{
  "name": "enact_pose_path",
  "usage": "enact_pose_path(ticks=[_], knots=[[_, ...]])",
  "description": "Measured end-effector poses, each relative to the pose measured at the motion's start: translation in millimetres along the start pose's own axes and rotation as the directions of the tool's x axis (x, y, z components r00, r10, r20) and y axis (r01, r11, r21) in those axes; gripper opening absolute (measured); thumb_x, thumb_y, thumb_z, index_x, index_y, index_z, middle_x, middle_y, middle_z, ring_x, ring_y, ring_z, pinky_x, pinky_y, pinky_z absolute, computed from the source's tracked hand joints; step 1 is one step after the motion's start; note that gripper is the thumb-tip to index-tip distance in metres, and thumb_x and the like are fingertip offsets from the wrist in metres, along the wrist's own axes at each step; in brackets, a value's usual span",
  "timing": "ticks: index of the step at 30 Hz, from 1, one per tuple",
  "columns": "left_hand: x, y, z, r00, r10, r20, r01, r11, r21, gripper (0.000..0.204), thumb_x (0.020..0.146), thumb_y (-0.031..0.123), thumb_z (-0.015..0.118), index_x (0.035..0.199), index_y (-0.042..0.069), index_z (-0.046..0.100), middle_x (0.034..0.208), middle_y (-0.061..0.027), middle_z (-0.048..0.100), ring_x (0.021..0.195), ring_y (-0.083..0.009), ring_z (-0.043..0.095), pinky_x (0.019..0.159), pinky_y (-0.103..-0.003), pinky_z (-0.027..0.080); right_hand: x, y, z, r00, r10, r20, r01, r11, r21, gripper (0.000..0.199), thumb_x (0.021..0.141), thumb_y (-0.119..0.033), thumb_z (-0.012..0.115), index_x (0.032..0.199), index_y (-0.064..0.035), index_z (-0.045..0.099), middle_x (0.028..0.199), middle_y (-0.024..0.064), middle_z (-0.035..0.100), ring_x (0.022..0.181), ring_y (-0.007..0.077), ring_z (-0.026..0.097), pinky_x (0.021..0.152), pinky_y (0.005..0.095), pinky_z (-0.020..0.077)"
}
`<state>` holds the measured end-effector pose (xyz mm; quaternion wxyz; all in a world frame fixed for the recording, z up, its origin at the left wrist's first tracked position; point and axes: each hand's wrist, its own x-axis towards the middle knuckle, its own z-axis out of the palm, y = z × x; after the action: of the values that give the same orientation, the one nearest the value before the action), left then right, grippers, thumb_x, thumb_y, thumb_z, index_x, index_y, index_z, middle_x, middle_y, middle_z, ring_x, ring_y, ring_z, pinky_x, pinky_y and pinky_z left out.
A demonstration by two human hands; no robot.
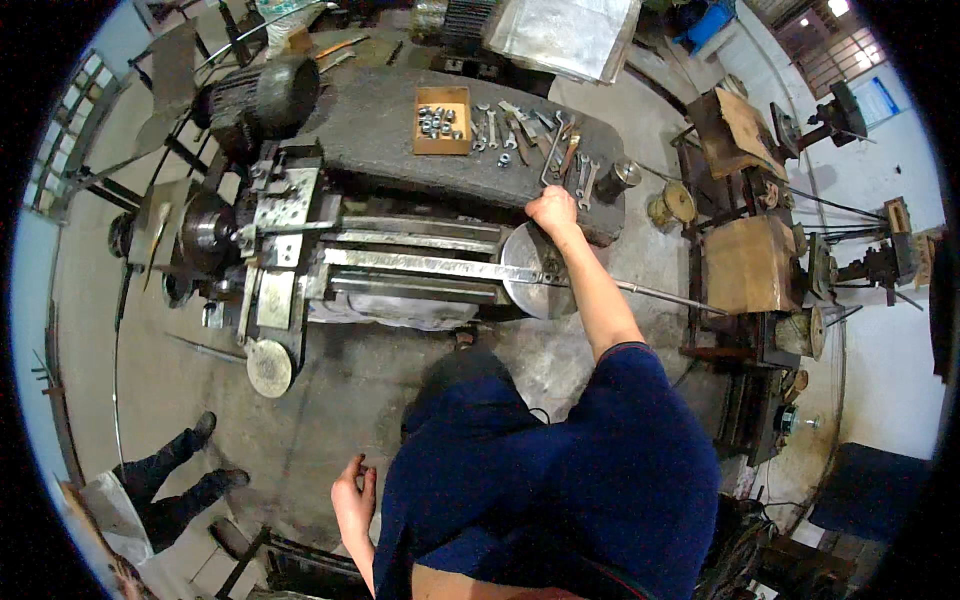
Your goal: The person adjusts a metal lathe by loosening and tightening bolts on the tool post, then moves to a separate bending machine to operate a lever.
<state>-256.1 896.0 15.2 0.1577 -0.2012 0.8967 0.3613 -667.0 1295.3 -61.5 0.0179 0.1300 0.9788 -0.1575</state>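
Observation:
My right hand reaches forward to the near edge of a dark grey bench. Its fingers are closed around the lower end of a slim, bent metal wrench, which points away from me among the tools. Open-end wrenches lie just right of it, and more wrenches and hand tools spread to the left. A cardboard box of small metal sockets sits beyond them. My left hand hangs low at my side, fingers loosely apart, with nothing in it.
Between me and the bench runs a lathe with long metal rails and a round plate under my right forearm. A motor stands at far left. Machines and a brown board line the right. Another person's legs show at lower left.

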Motion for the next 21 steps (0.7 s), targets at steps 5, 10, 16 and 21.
enact_pose_path(ticks=[5,10,16,21], knots=[[-57.5,-82.8,-2.8,0.985,-0.115,-0.129,0.106,0.992,-0.074,0.032,0.081,0.014,0.062,0.109,-0.002,0.06,0.082,-0.0165,0.066,0.073,-0.0285,0.064,0.064,-0.035,0.048,-95.6,-81.7,-21.8,0.868,-0.402,-0.29,0.444,0.891,0.093,0.04,0.06,-0.019,0.064,0.097,-0.0032,0.066,0.1,0.0172,0.06,0.094,0.0326,0.059,0.082,0.0401,0.0486],[-111.2,-120.7,1.9,0.935,-0.275,-0.223,0.223,0.947,-0.232,0.032,0.082,0.016,0.062,0.108,-0.001,0.061,0.084,-0.0177,0.066,0.076,-0.0298,0.064,0.067,-0.037,0.048,-291.1,-242.1,18.9,0.31,-0.944,-0.11,0.805,0.199,0.559,0.045,0.056,-0.017,0.067,0.098,-0.0022,0.06,0.122,0.0208,0.051,0.109,0.0384,0.051,0.093,0.0442,0.0435],[-154.6,-102.9,36.0,0.772,-0.506,-0.385,0.367,0.849,-0.38,0.033,0.082,0.025,0.059,0.107,0.005,0.061,0.088,-0.0188,0.065,0.083,-0.037,0.061,0.071,-0.044,0.048,-443.5,-308.1,39.7,-0.602,-0.795,0.07,0.385,-0.212,0.898,0.052,0.058,-0.019,0.063,0.106,0.0005,0.059,0.123,0.0161,0.053,0.105,0.0357,0.052,0.088,0.0426,0.044],[-202.7,-76.6,40.0,0.64,-0.655,-0.402,0.415,0.735,-0.536,0.033,0.081,0.028,0.056,0.106,0.007,0.061,0.092,-0.0195,0.064,0.085,-0.0376,0.061,0.073,-0.046,0.048,-453.2,-310.2,71.0,-0.744,-0.665,0.062,0.332,-0.288,0.898,0.05,0.055,-0.011,0.063,0.105,-0.0031,0.063,0.09,0.0095,0.066,0.089,0.029,0.059,0.081,0.0361,0.0474]])
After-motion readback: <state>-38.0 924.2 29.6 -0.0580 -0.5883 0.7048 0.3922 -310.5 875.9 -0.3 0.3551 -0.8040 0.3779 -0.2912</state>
